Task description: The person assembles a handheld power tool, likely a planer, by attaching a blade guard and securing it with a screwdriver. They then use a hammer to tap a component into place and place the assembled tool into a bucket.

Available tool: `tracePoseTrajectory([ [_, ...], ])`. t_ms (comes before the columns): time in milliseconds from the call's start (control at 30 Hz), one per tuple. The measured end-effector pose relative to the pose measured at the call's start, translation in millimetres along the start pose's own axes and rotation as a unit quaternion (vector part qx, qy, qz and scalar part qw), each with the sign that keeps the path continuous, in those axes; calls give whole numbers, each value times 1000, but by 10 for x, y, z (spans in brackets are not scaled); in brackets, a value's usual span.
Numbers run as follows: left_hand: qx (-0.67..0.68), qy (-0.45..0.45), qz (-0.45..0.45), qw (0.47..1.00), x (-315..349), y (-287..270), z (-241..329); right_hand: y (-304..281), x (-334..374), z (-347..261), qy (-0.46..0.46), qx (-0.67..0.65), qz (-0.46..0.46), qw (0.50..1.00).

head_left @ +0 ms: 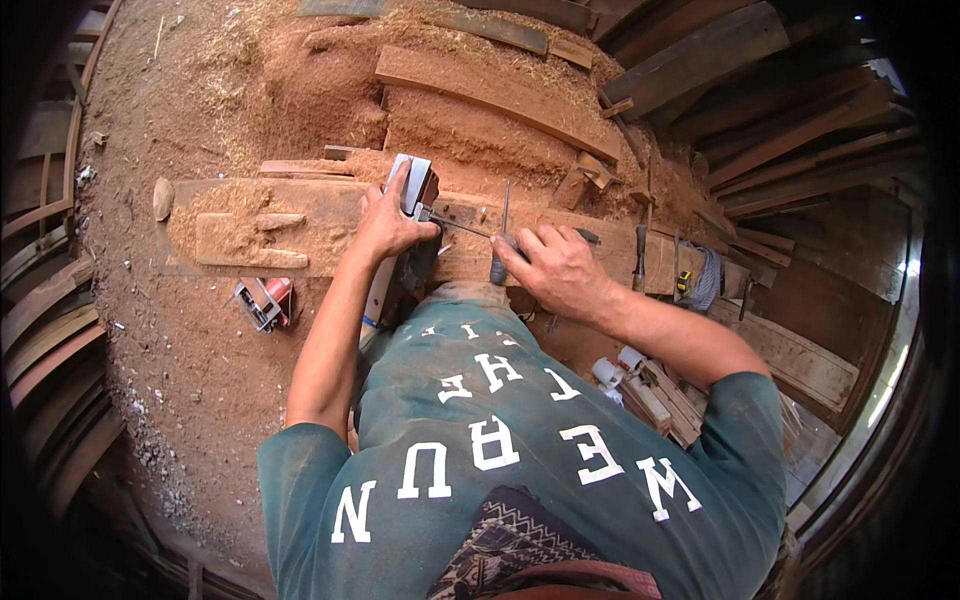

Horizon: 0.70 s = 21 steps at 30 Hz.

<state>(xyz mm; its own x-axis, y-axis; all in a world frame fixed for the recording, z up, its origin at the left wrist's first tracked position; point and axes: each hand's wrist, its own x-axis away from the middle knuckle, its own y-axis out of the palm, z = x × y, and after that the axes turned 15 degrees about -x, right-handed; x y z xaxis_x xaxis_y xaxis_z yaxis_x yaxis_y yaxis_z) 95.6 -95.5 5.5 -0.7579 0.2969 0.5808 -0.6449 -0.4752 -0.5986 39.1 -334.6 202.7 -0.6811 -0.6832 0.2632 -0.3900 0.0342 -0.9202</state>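
A power tool with a flat grey metal face (409, 172) and dark body, which looks like an electric planer, is tipped up on the workbench plank (330, 200). My left hand (385, 222) is closed on its side, index finger along the metal face. From the right, my right hand (565, 268) is wrapped round a screwdriver (462, 226); its shaft reaches left to the tool's side, where the exact contact is too small to make out. A second slim tool, like a screwdriver, with a dark handle (498, 268), lies beside my right fingers, its thin shaft pointing away.
Wood shavings cover the bench and a board (490, 95) beyond. Right of my hand lie a dark-handled tool (641, 255), a yellow tape measure (684, 281) and a checkered cloth (709, 278). A red and silver power tool (265, 302) rests on the ground; planks (700, 60) stack far right.
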Motion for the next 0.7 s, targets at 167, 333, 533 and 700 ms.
tracePoseTrajectory([
  [167,3,12,36,999,-36,137,-52,26,-111,69,211,-224,-89,947],
  [333,17,7,29,999,-28,134,-66,106,-170,162,404,-506,-68,759],
  [533,31,0,10,999,11,64,-22,131,-28,48,156,-169,-20,973],
  [700,30,12,29,999,25,88,-36,202,-98,145,263,-318,-38,910],
])
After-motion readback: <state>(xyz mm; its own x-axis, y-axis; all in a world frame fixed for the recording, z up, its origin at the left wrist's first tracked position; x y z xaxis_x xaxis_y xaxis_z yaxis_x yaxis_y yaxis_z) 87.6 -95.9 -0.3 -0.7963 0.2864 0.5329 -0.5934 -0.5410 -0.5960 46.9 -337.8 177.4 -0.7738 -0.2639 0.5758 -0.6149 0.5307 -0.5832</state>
